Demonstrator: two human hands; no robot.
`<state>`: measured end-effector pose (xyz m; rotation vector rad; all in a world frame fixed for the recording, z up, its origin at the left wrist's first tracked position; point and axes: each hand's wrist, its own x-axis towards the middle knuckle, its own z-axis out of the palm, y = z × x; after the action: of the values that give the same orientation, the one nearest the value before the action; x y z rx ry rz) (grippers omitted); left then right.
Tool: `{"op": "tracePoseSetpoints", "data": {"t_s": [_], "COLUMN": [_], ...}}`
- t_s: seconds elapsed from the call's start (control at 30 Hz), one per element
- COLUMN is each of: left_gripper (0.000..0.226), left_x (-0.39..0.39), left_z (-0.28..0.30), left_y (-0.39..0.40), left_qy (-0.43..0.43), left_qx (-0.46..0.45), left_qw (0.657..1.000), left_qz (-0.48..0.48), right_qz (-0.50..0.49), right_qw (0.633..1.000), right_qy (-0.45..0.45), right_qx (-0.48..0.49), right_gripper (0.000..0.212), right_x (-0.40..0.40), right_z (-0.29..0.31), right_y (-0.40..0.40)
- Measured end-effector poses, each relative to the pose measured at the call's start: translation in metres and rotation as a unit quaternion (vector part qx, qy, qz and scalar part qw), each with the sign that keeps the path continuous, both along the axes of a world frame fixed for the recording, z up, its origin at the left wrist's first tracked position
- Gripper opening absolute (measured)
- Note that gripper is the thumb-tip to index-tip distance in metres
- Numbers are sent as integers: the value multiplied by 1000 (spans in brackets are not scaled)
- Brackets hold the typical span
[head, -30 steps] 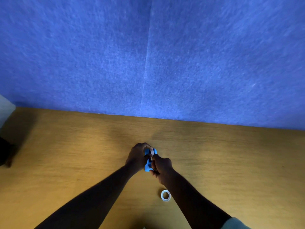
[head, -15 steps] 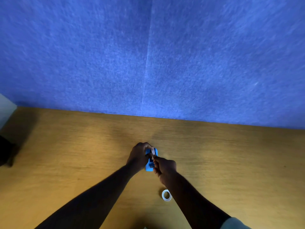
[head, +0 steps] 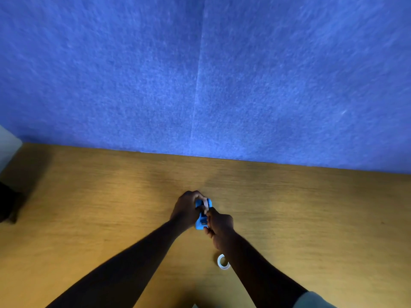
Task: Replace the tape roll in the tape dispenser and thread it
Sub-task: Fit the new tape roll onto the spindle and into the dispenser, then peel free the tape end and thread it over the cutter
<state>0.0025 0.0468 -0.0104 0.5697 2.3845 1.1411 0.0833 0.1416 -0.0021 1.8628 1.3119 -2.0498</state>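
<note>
A small blue tape dispenser (head: 202,221) sits between my two hands near the middle of the wooden desk (head: 89,218). My left hand (head: 186,210) wraps around its left side and far end. A pale tape roll (head: 206,203) shows at the dispenser's far end. My right hand (head: 219,225) pinches at the top of the dispenser beside the roll; what its fingertips hold is too small to tell. A white empty tape ring (head: 222,261) lies flat on the desk, partly hidden by my right forearm.
A blue felt partition (head: 200,74) rises along the desk's far edge. A dark object (head: 7,205) sits at the left edge of the desk, below a pale surface (head: 6,141).
My right hand has shifted slightly toward me and to the right along the dispenser. The left hand and the white ring have stayed put.
</note>
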Motion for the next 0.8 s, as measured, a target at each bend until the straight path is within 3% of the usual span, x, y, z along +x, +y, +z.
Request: {"op": "tracePoseSetpoints", "data": {"t_s": [0.13, 0.27, 0.4, 0.53, 0.67, 0.8], "left_gripper": [22, 21, 24, 30, 53, 85], "left_x": [-1, -3, -4, -3, 4, 10], "left_z": [0, -1, -2, -1, -6, -6], "left_y": [0, 1, 1, 0, -8, -16], "left_qy": [0, 3, 5, 4, -29, -151], "left_qx": [-3, -10, -16, -15, 7, 56], "left_qw": [1000, 1000, 1000, 1000, 999, 986], "left_qz": [0, -4, -10, -15, -18, 34], "right_qz": [16, 62, 209, 275, 425, 646], "right_qw": [1000, 993, 942, 900, 812, 634], "right_qy": [-8, -14, -15, -29, 17, 55], "right_qx": [15, 98, 263, 336, 400, 423], "right_gripper": [18, 16, 19, 28, 59, 93], "right_x": [6, 13, 14, 11, 5, -8], "right_z": [-3, -9, -9, -4, 1, 4], "right_y": [3, 6, 9, 15, 31, 55]}}
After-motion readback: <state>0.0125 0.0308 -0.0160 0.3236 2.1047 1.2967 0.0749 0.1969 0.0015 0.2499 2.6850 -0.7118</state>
